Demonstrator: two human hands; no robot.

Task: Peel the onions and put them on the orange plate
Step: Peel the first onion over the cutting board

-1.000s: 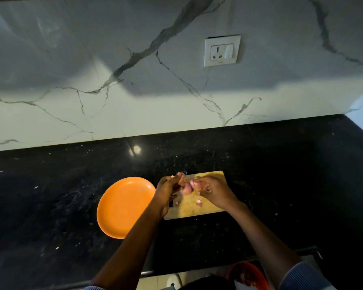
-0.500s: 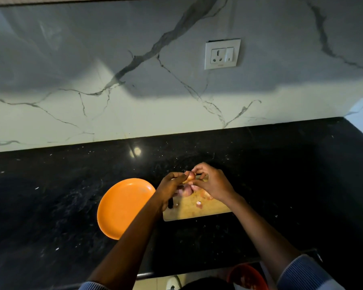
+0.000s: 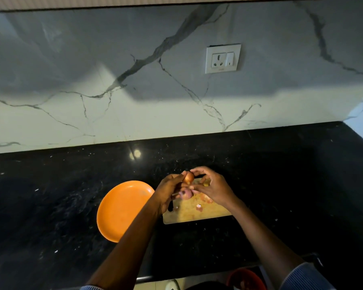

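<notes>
Holding one onion (image 3: 189, 177), two hands; perhaps another onion (image 3: 186, 194) beneath, one plate (image 3: 122, 210)

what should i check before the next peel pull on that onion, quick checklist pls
1. Onion held: ok, the left hand grips it and the right hand pinches at it.
2. Work is above the cutting board: ok, peel scraps lie on it.
3. Orange plate within reach, beside the board: ok, nothing lies on the part that shows.
4. Second onion is under the hands: ok; whether it rests on the board or is held, cannot tell.
5. How much skin is left on the held onion: cannot tell, fingers cover it.
</notes>
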